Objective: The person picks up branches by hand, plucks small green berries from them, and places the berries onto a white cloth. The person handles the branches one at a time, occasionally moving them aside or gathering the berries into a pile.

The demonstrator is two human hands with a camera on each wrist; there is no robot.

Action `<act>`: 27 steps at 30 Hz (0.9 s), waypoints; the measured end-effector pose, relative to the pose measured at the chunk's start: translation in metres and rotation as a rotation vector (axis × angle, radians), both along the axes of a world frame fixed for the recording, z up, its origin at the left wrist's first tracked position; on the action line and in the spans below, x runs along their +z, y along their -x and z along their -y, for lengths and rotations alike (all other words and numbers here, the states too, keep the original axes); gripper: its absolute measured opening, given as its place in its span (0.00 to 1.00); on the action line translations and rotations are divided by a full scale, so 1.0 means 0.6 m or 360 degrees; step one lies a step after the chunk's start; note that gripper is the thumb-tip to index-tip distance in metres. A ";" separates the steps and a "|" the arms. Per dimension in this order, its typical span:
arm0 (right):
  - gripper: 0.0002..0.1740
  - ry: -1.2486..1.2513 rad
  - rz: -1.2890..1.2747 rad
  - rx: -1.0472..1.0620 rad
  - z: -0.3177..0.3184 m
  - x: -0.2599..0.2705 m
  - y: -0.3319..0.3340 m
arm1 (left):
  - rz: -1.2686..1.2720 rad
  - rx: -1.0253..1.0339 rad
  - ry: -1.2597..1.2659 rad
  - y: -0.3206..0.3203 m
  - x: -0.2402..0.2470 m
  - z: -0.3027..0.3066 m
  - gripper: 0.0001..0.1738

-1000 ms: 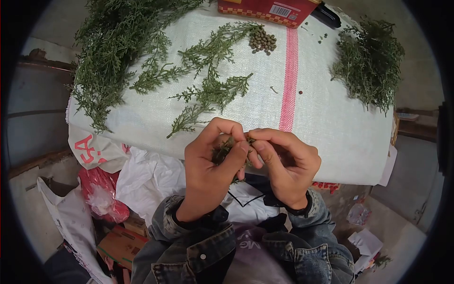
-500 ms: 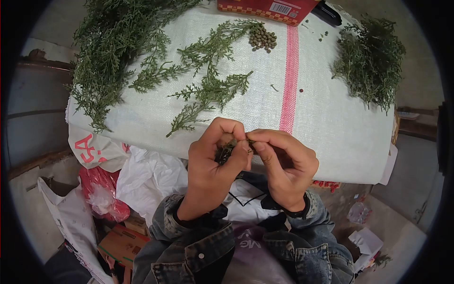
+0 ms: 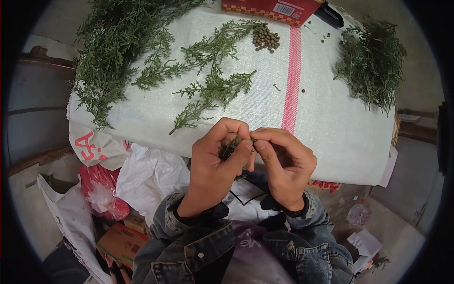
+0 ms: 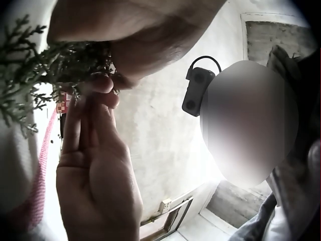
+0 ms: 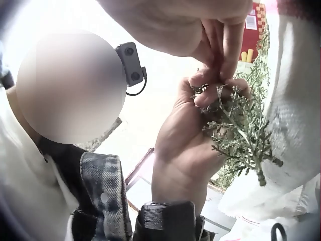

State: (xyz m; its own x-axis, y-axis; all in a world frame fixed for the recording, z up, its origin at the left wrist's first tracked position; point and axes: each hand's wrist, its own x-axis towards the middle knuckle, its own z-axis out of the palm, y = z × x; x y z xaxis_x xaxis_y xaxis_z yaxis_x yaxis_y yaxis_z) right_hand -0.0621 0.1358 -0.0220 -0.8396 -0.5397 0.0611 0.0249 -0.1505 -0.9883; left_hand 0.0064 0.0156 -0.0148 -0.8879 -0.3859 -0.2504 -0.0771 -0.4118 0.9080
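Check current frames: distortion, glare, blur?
Head: fisheye curve, black corners, sack softly lit. Left wrist: wall partly overexposed, sprig mostly in shadow. Right wrist: blown white beside left hand. Both wrist views: oval blurred patch.

There are two heaps of greenery (image 3: 106, 61), one pile of seeds (image 3: 266, 39), one red box (image 3: 260, 6), one pink stripe (image 3: 293, 71).
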 end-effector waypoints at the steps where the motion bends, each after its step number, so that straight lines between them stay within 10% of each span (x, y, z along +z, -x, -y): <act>1: 0.08 0.0024 -0.0001 0.0000 -0.001 0.001 0.000 | -0.0007 0.0002 0.0007 0.001 0.001 -0.001 0.01; 27: 0.08 0.0060 0.0232 -0.0105 -0.018 -0.009 -0.011 | -0.0048 0.0022 0.0003 0.009 -0.015 -0.027 0.01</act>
State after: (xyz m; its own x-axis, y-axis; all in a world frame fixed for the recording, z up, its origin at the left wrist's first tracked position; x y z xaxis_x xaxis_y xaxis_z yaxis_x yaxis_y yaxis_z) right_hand -0.0555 0.1465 -0.0271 -0.8748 -0.4825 -0.0447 0.1562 -0.1934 -0.9686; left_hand 0.0008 0.0315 -0.0238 -0.8896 -0.3989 -0.2226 -0.0436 -0.4108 0.9107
